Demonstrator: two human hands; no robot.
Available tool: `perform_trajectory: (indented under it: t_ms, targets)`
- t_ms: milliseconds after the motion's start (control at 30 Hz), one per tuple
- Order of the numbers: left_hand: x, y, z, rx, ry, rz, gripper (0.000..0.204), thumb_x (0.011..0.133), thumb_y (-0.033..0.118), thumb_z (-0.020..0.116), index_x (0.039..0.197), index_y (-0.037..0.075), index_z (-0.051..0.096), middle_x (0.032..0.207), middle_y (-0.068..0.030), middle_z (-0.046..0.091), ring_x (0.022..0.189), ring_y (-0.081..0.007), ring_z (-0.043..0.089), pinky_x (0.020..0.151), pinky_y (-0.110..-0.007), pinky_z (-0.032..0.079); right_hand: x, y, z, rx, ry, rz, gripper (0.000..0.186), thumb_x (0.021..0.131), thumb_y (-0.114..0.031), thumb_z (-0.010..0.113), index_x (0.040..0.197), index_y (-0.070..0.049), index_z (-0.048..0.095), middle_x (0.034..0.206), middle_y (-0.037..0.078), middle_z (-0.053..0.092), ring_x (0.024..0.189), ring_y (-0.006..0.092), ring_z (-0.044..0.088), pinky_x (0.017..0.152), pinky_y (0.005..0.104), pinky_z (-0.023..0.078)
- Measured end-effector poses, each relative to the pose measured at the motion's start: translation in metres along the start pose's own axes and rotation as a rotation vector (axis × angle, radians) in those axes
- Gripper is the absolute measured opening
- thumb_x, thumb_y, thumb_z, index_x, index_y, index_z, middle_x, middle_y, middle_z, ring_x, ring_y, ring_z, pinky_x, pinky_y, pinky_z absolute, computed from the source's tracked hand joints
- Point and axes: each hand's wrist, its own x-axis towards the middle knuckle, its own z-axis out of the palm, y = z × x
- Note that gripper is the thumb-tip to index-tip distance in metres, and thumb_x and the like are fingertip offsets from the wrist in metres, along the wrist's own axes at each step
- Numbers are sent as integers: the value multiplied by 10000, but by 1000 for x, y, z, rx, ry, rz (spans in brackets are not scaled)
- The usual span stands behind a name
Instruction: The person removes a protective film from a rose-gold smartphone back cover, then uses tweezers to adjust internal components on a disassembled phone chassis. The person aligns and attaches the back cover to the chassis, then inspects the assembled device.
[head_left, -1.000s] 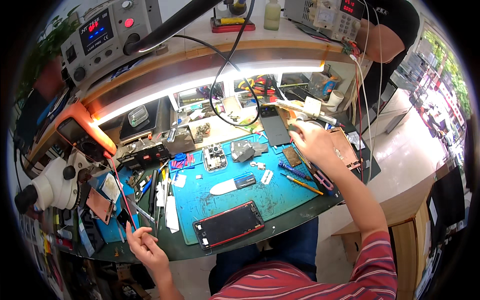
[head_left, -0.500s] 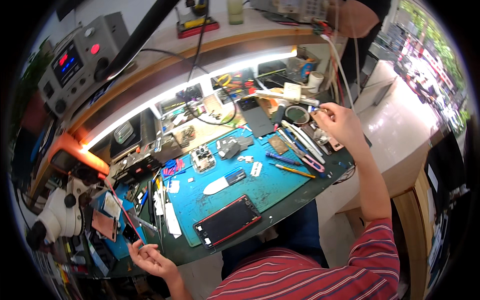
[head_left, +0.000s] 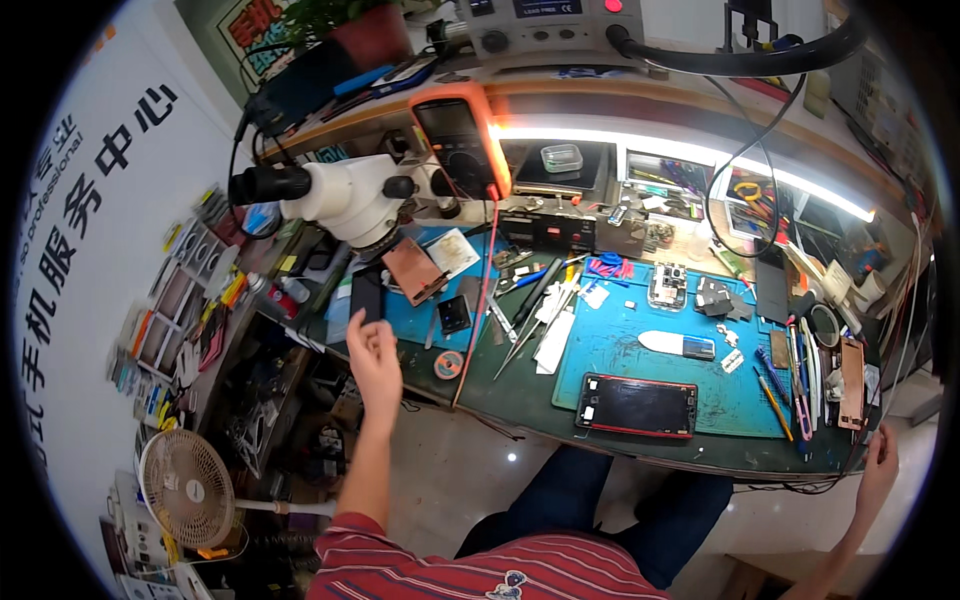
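Observation:
My left hand (head_left: pixel 374 352) reaches up at the left part of the bench, its fingers loosely bent and apart, at the near end of a black phone-like slab (head_left: pixel 367 294). I cannot tell whether the fingertips touch it. My right hand (head_left: pixel 879 464) hangs by the bench's right edge with nothing visible in its loose fingers. Near the middle front lies a dark phone screen in a red-edged frame (head_left: pixel 637 406) on the blue work mat (head_left: pixel 590 350). Behind it are a white-and-blue scraper-like tool (head_left: pixel 677 344) and an opened device part (head_left: pixel 667 286).
A white microscope (head_left: pixel 345 195) stands behind the slab, beside an orange multimeter (head_left: pixel 462 140). A red lead (head_left: pixel 487 285) runs down across the bench. Tweezers (head_left: pixel 528 335) lie left of the mat; a yellow-handled tool (head_left: pixel 774 403) and pink scissors (head_left: pixel 801 410) lie right. A fan (head_left: pixel 187 488) stands lower left.
The view has swung to the left. My right hand has come away from the tools at the far right to the bench edge. My left hand has moved forward to the black slab.

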Motion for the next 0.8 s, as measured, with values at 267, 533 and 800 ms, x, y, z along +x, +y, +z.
perform_trajectory:
  t_ms: [267,533,800]
  targets:
    - [92,-49,25,-475,-369,-774,362,941,207,652,1086,-95,513,956,-182,646,797,-245,677,662,-347,593,-32,-18,15,96,-35,-57,274,988,-159,565,1207,-5,623,767,9,555,675,81,483,607,243,396]
    - [96,-64,13,-550,-286,-928,135,925,94,629,1004,-14,609,944,-92,649,821,-198,643,759,-319,589,-66,-25,16,-14,-26,-11,254,977,-155,574,1167,-1,639,803,42,609,682,108,532,611,260,424]
    - [-51,65,-38,-542,-618,-667,253,919,83,635,1150,-6,582,1052,-80,662,955,-158,661,806,-318,572,-137,-155,82,388,-250,-184,208,945,-68,596,1118,16,674,935,86,673,793,127,612,692,270,494]
